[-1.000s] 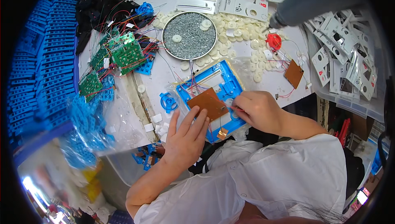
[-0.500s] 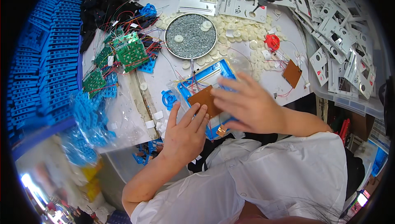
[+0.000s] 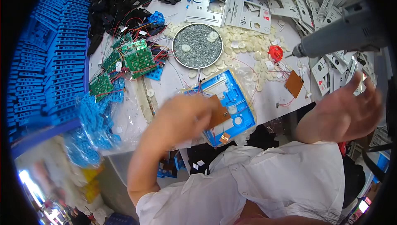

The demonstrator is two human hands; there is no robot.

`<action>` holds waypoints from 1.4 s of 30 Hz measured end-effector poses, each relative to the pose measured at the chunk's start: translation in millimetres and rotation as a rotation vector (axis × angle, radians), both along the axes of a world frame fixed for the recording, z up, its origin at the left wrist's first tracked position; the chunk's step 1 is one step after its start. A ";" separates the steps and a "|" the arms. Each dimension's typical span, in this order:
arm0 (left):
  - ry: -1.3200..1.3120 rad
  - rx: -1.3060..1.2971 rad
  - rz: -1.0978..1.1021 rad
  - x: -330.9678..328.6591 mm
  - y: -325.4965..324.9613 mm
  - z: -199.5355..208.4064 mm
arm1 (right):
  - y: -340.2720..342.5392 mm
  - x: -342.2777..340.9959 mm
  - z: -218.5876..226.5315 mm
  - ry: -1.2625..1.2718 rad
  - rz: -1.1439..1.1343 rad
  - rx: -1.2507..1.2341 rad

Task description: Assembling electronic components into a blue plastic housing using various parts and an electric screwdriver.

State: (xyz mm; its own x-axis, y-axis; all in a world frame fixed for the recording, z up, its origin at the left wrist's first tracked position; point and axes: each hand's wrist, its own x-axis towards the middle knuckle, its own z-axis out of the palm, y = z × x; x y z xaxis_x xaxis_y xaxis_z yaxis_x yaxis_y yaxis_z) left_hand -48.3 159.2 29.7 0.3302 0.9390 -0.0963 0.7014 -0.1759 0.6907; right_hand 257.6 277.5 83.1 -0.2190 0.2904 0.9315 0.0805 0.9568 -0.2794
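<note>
A blue plastic casing lies tilted on the table in front of me, on crumpled clear film. Over its left part sits a brown circuit board. My left hand is curled at the board's left edge; motion smears its fingers, so whether they grip the board is unclear. A small copper-coloured piece rests at the casing's near edge. Far to the right, my right hand is raised with fingers apart and nothing in it. Just above that hand hangs a grey electric screwdriver, bit pointing left.
Behind the casing stands a round dish of screws, with cream plastic discs scattered around. Green circuit boards with wires lie left, beside stacked blue parts. White panels lie at the back. A second brown board lies right.
My right hand has left the casing and swung far right. My left hand has changed from flat on the board to curled beside it. The screwdriver appears lower and farther right.
</note>
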 end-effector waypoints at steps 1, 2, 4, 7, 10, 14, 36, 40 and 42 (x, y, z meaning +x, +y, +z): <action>-0.113 0.038 0.139 -6.9 23.9 -5.8 | 4.1 -9.7 3.7 0.117 -0.133 -0.029; 0.098 0.246 0.249 -11.4 46.2 -12.6 | 9.2 -23.6 8.4 0.238 -0.233 -0.081; 0.372 0.492 0.306 -21.3 88.4 -45.9 | 12.9 -49.1 2.1 0.136 -0.220 -0.275; 0.536 0.444 0.193 -26.1 111.0 -68.0 | 25.9 -74.0 5.0 0.123 -0.080 -0.411; 0.522 0.494 0.201 -22.3 120.2 -69.6 | 33.2 -72.6 10.2 0.079 0.089 -0.656; 0.493 0.574 0.304 -27.3 126.0 -72.5 | 36.1 -91.7 15.8 0.141 0.198 -0.930; -0.267 0.505 0.427 61.5 -29.6 -41.6 | -23.0 -89.5 -6.7 0.066 1.103 -1.101; -0.286 0.555 0.440 63.2 -27.9 -46.6 | -23.7 -91.1 -16.0 0.066 1.126 -1.088; -0.259 0.594 0.438 64.1 -23.0 -45.8 | -23.1 -89.9 -17.8 0.095 1.117 -1.093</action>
